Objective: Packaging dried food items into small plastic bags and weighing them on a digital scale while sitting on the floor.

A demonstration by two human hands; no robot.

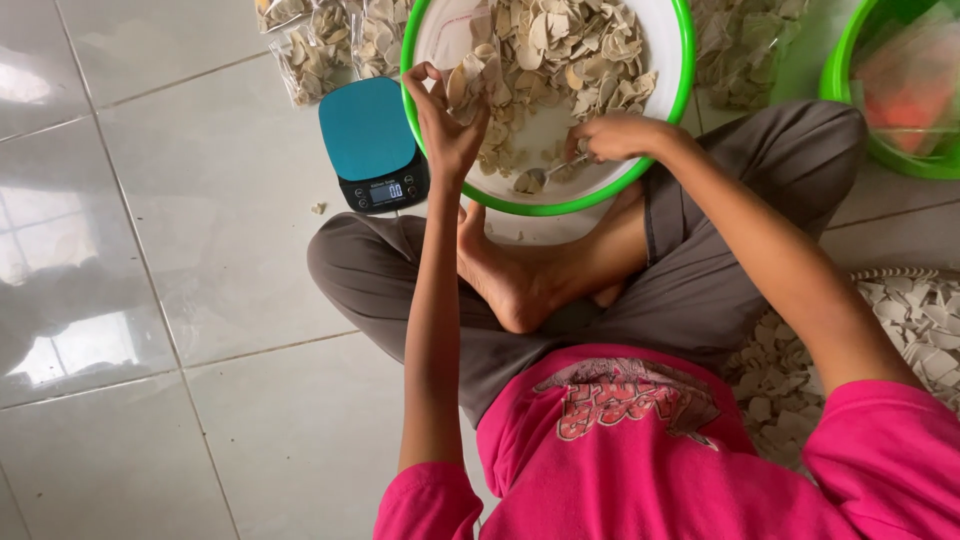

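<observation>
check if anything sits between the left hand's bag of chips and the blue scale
Nothing visible does. The left hand holds a clear bag of pale chips over the basin's green rim, and the blue scale lies on the floor right beside that rim, its top bare. The right hand works inside the basin, away from that path.

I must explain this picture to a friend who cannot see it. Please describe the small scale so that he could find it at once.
Start from the big white basin with the green rim, full of pale chips, in front of the seated person. Just left of it, on the tiled floor near the left hand, lies the kitchen scale. It alone is flat, with a teal top and a black front holding a small display.
</observation>
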